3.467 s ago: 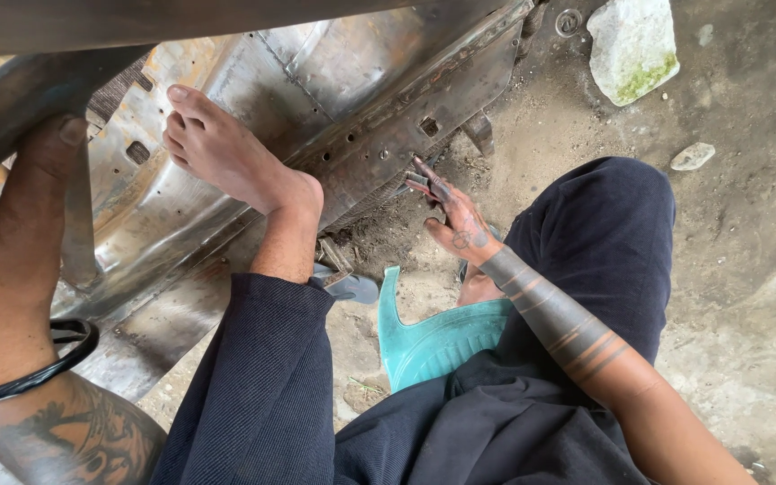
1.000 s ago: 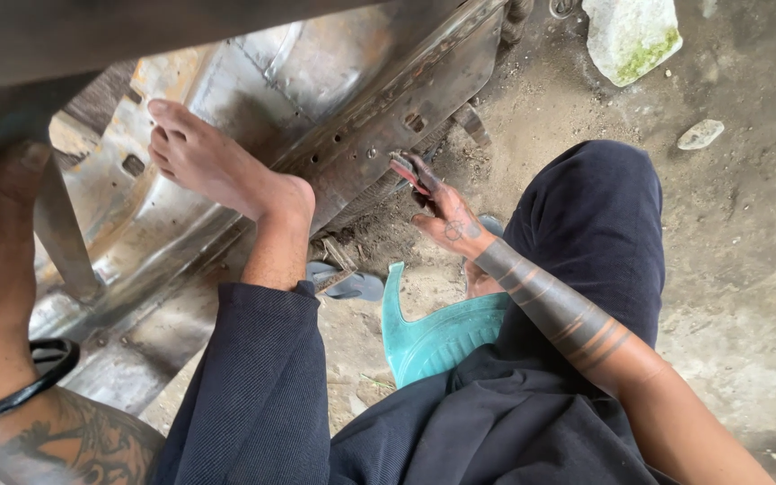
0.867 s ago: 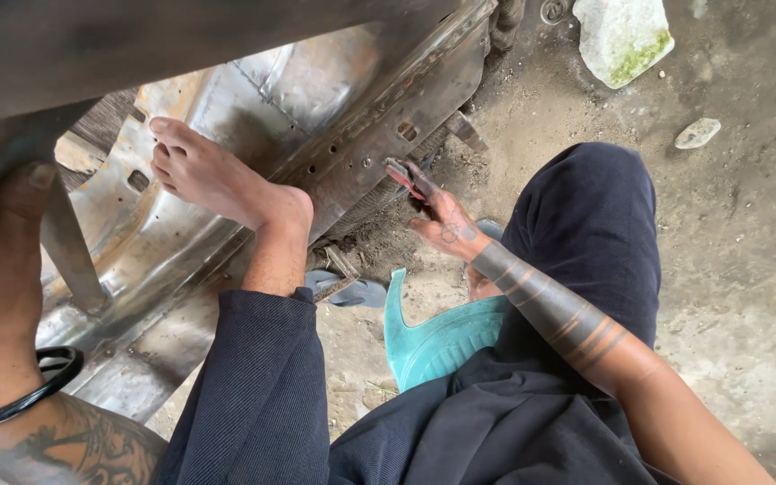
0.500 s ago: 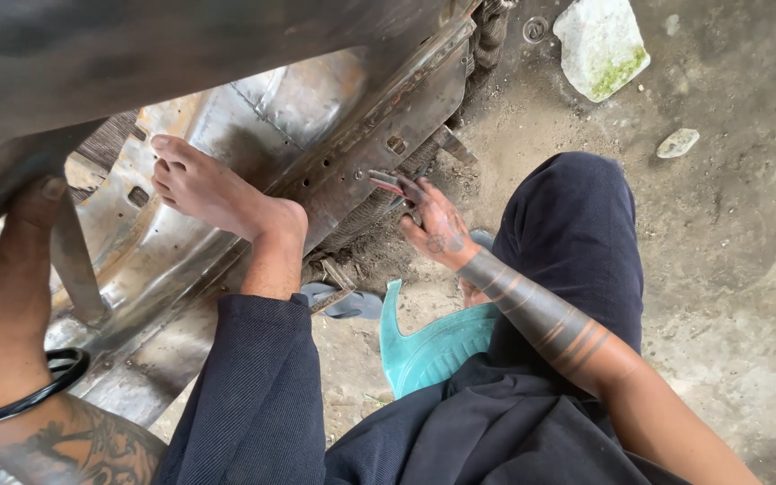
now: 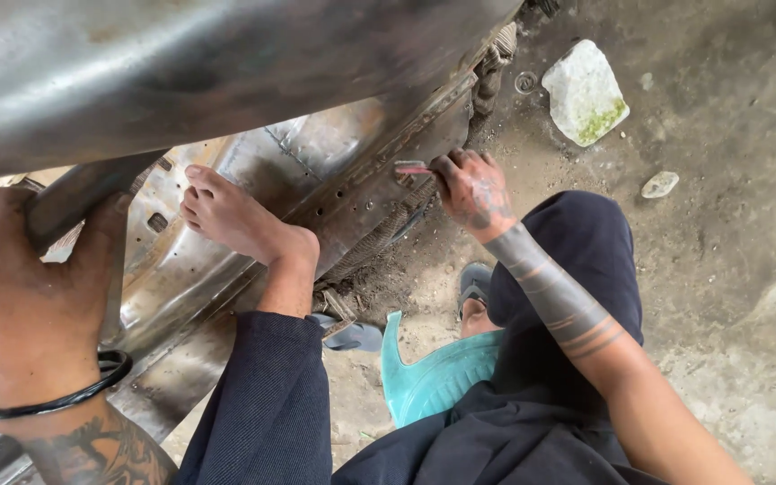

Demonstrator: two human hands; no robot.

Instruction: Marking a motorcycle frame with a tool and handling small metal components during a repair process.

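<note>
Sheet-metal panel (image 5: 316, 171), grey and scuffed with pressed ribs and small punched holes, lies tilted across the upper left of the view, resting on the dirt ground (image 5: 729, 296) in front of the seated person.

Nearest the camera, the left hand (image 5: 24, 305) is wrapped tight around a dark metal bar (image 5: 83, 193) at the panel's left side, fingers closed over it; a black bangle (image 5: 65, 395) sits on that wrist.

Between the legs, clad in dark trousers (image 5: 271, 422), a teal plastic stool (image 5: 433, 377) shows beneath the person. The bare left foot (image 5: 235, 220) is pressed flat on the panel's curved face, toes pointing up-left.

Further out, the right hand (image 5: 473, 189), with banded forearm markings, is closed around a small red-handled tool (image 5: 413, 169) whose tip meets the flanged edge of the panel. The fingers pinch the tool; its working end is too small to identify.

Beyond the panel edge, a white stone block with a green patch (image 5: 586, 90) and a smaller pale stone (image 5: 659, 184) lie on the ground, well apart from the hand.
</note>
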